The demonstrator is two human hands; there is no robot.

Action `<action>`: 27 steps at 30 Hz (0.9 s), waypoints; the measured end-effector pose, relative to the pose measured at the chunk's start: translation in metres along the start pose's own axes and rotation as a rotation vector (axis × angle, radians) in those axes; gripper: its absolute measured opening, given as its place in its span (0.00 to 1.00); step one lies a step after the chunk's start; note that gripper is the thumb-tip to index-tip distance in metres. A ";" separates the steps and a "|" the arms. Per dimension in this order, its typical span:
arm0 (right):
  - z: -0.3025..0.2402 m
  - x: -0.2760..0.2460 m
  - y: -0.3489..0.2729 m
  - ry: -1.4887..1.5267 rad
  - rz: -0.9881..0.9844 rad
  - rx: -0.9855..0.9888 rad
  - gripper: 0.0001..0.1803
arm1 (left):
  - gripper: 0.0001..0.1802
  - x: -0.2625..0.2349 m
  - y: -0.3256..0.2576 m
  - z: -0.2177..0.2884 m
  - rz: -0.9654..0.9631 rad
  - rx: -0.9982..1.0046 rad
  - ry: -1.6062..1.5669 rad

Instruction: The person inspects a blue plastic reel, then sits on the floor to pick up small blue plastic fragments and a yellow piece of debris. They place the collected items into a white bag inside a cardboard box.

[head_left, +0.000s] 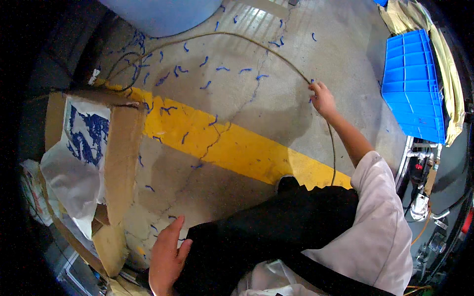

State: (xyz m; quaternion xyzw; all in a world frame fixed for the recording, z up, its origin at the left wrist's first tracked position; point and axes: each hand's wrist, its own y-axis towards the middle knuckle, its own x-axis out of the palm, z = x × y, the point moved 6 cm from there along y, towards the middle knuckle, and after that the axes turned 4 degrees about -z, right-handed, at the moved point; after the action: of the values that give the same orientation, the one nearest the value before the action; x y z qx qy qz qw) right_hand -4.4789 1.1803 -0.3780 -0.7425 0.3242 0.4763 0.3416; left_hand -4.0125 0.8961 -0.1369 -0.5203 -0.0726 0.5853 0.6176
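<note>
A thin brownish hose [232, 34] arcs over the floor from a loose loop at the left. My right hand [322, 101], arm stretched out ahead and to the right, has its fingers closed around this hose. Beyond the hand the hose hangs down toward my legs. My left hand [169, 256] is low at the left beside my black apron [256, 232], thumb apart from the fingers and nothing in it. Nearest to it stands an opened cardboard box [123, 163] with a white plastic bag [74, 182] that has dark blue scraps on it.
Curled blue scraps [204, 61] are strewn across the grey floor and a yellow stripe [222, 143]. A large pale blue round container [163, 15] stands at the far left. On the right are a blue plastic crate [410, 84] and metal piping with fittings [419, 204].
</note>
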 end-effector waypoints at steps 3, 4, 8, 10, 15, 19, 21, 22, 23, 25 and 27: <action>-0.008 0.013 -0.018 -0.446 -0.067 -0.245 0.16 | 0.30 0.002 0.005 -0.006 -0.027 0.052 0.001; -0.011 0.020 -0.019 -0.502 -0.114 -0.260 0.16 | 0.30 0.003 0.004 -0.006 -0.035 0.064 0.013; -0.005 0.024 0.000 -0.556 -0.111 -0.201 0.16 | 0.30 0.000 0.005 -0.011 -0.033 0.012 -0.001; 0.016 0.016 0.014 -0.344 0.003 0.053 0.16 | 0.30 -0.001 0.004 -0.013 -0.021 -0.013 -0.019; 0.034 0.007 0.023 -0.013 0.210 0.260 0.18 | 0.31 -0.001 -0.001 -0.013 -0.027 -0.115 -0.052; 0.036 0.017 0.033 0.001 0.040 0.371 0.17 | 0.30 0.003 0.000 -0.017 -0.010 -0.019 -0.008; 0.034 0.015 0.040 -0.009 0.076 0.365 0.15 | 0.30 0.005 0.003 -0.021 -0.013 -0.030 -0.018; 0.033 0.012 0.043 -0.015 0.094 0.362 0.14 | 0.29 0.006 0.004 -0.023 -0.014 -0.036 -0.023; 0.035 0.006 0.046 0.004 0.127 0.316 0.13 | 0.29 0.007 0.005 -0.023 -0.008 -0.037 -0.029; 0.036 0.001 0.044 0.046 0.181 0.223 0.12 | 0.30 0.007 0.005 -0.026 -0.001 -0.048 -0.039; 0.020 0.013 0.023 0.041 0.057 0.014 0.10 | 0.30 0.005 0.000 -0.024 -0.004 -0.064 -0.031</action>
State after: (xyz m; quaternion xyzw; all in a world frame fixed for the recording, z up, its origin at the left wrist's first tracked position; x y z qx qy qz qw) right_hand -4.5028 1.1814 -0.4004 -0.7401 0.3556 0.4684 0.3263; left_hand -3.9942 0.8860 -0.1504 -0.5305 -0.1015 0.5895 0.6007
